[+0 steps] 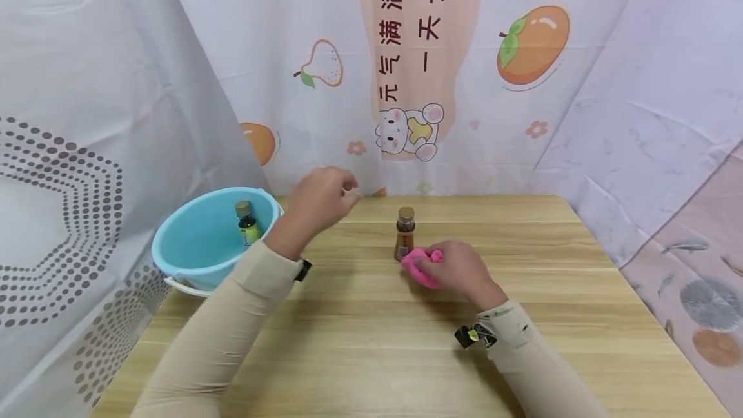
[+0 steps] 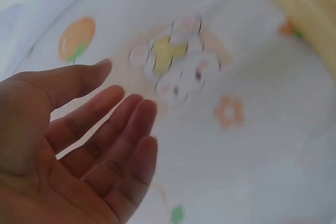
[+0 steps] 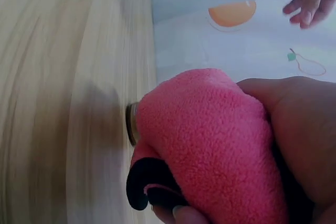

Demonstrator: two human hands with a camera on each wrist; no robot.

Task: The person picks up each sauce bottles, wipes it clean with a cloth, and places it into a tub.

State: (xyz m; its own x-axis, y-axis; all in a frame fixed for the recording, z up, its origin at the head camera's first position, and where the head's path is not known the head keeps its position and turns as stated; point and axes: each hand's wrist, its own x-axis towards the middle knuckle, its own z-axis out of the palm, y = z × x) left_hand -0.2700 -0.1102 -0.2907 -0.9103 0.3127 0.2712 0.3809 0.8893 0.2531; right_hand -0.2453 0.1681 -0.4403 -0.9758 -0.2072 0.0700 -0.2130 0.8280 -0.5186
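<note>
Two bottles show — one small bottle (image 1: pixel 246 228) in the single blue bucket (image 1: pixel 194 244) at left, one brown bottle (image 1: pixel 405 234) upright near the centre; one pink fleecy cloth (image 1: pixel 425 278), bunched, thick-piled and black-edged in the right wrist view, sits just beside the latter, right of centre. Of two hands, the right hand (image 1: pixel 458 269) grips the cloth; the left hand (image 1: pixel 322 195) — upper middle — holds its fingers apart, loosely bent.

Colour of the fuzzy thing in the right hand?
The fuzzy thing is mostly pink, with black showing at one edge; right wrist view shows it best.
</note>
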